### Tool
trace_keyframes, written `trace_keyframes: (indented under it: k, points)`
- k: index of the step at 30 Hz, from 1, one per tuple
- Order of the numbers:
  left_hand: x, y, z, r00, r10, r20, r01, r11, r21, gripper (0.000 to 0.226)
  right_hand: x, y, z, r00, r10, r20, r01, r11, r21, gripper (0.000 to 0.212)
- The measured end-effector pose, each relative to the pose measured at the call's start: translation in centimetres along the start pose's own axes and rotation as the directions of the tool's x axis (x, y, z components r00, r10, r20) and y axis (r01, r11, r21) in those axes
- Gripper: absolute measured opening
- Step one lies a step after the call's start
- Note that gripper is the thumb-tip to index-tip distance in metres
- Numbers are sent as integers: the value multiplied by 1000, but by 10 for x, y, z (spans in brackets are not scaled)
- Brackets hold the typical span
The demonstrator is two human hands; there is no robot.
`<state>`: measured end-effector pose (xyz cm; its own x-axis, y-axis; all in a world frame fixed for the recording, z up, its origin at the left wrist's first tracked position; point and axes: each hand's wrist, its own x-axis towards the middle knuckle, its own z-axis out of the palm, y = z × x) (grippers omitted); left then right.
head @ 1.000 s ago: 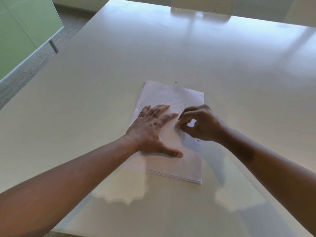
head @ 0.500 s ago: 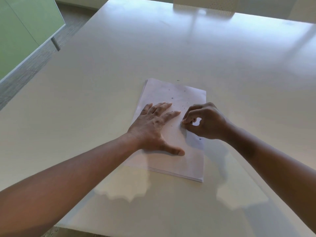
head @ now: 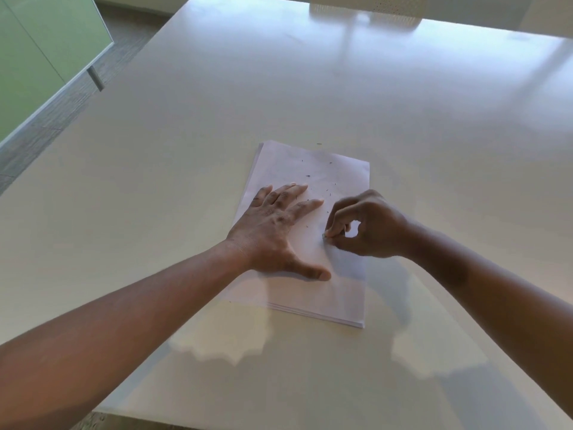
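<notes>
Furthest left, a green panel (head: 37, 57) is standing beyond the table's edge, with a short metal post (head: 95, 78) at its lower corner and grey floor (head: 37, 141) showing beneath it. Next to that, the white table (head: 186, 150) is filling most of the view.

Near the middle of the table, a stack of paper (head: 310, 293) is lying flat, its long side running away from the person. The left hand (head: 273, 231) is pressing down on the stack's left half. Its fingers (head: 297, 189) are lying straight and slightly spread, grasping nothing, and its thumb is reaching out to the right across the sheet.

Dark specks (head: 328, 190) are lying scattered over the far part of the top sheet, just beyond the fingertips of both hands.

Just to the right of the left hand, and apart from it, the right hand (head: 369, 228) is hovering over the stack's right half. Its fingers are curling in, and thumb and fingertips are pinching a small pale object (head: 325, 235) whose tip is touching the top sheet; what the object is cannot be told.

At the far right edge of the table, a pale chair back (head: 366, 7) is showing.
</notes>
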<state>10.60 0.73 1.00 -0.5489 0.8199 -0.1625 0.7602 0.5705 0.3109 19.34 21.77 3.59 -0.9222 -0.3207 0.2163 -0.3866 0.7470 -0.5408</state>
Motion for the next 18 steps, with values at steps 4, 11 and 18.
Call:
trace_keyframes:
  k: [4, 11, 18]
  points:
    - [0, 0, -1, 1000, 0, -1, 0, 1000, 6, 135, 2, 4, -3, 1000, -19, 24, 19, 1000, 2, 12]
    - [-1, 1, -2, 1000, -1, 0, 1, 1000, -3, 135, 2, 5, -3, 1000, 5, 16, -6, 1000, 20, 12]
    - [1, 0, 0, 1000, 2, -5, -2, 1000, 0, 136, 14, 10, -4, 998, 40, -53, -41, 999, -20, 10]
